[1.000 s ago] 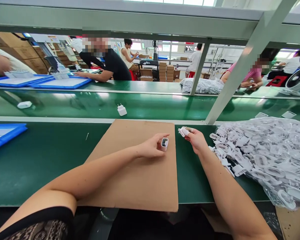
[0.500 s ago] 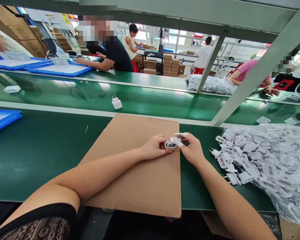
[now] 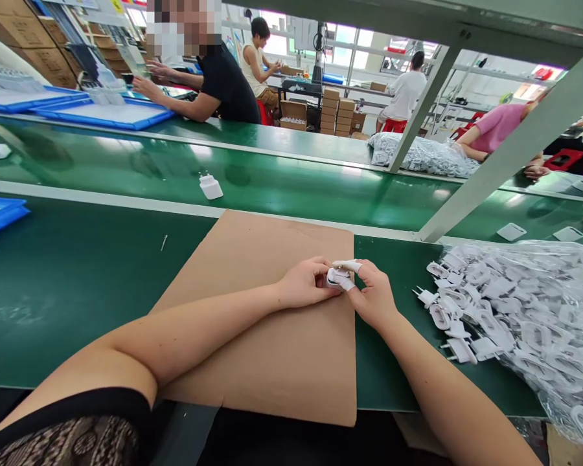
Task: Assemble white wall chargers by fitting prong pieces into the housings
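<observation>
Over the right part of a brown cardboard sheet [image 3: 262, 349], my left hand [image 3: 305, 283] is closed around a small white charger housing [image 3: 331, 283]. My right hand [image 3: 373, 294], with white covers on its thumb and forefinger, pinches a white plug cover [image 3: 339, 276] with metal pins. This cover lies against the open end of the housing, tilted or flush I cannot tell. Fingers hide part of both pieces. To the right of my right hand, many loose white plug covers [image 3: 510, 317] spill out of a clear plastic bag [image 3: 578, 291].
A white charger [image 3: 210, 186] lies on the green conveyor belt [image 3: 282, 194] beyond the cardboard. A thin pin [image 3: 164, 243] lies on the left of the bench. A metal post [image 3: 466, 188] slants across the right. Blue trays [image 3: 111, 115] and several co-workers are across the belt.
My right hand has brought the plug cover over the housing's open end, hiding the circuit board seen inside before. On the belt, the charger has shifted left; the whole view has turned slightly.
</observation>
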Tool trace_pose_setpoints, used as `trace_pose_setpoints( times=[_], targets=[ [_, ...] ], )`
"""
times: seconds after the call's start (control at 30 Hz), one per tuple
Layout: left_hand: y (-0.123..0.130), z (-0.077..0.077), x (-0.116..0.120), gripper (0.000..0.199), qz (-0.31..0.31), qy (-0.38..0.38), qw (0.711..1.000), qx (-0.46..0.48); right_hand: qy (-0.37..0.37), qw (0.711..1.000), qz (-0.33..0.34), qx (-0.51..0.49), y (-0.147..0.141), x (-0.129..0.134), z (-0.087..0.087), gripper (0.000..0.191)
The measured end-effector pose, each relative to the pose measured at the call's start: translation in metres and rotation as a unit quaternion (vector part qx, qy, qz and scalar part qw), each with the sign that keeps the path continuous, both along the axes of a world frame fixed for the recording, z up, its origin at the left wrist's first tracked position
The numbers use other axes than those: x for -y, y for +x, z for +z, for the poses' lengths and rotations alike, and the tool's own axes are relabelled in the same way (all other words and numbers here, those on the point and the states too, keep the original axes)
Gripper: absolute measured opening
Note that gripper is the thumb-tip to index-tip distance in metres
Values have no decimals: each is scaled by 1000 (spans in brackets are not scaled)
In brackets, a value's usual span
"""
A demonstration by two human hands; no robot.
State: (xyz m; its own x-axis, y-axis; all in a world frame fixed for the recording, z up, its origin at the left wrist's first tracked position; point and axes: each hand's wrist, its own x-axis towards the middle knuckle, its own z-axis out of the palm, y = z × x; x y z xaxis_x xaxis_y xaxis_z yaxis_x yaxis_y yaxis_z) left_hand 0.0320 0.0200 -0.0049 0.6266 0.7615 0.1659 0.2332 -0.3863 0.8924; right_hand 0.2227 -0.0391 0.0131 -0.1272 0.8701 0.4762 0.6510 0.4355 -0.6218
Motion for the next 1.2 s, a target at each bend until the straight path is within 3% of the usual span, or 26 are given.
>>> trace_pose_setpoints(
  times=[0.17,0.37,0.53,0.77,1.2],
  targets=[
    [0,1,0,29,-9,-6,1000,-4,75,996,24,35,3,-4,-1,21],
    [-1,2,0,29,-21,-25,999,-6,125,992,21,10,4,-4,-1,29],
    [-1,3,0,27,-17,-28,999,-9,117,993,16,15,4,-3,-2,30],
    [0,3,0,28,-16,-29,999,-5,103,994,20,43,5,-3,-4,16],
    [-2,3,0,29,-13,-15,1000,-9,118,991,26,61,6,-4,-5,19]
  ],
)
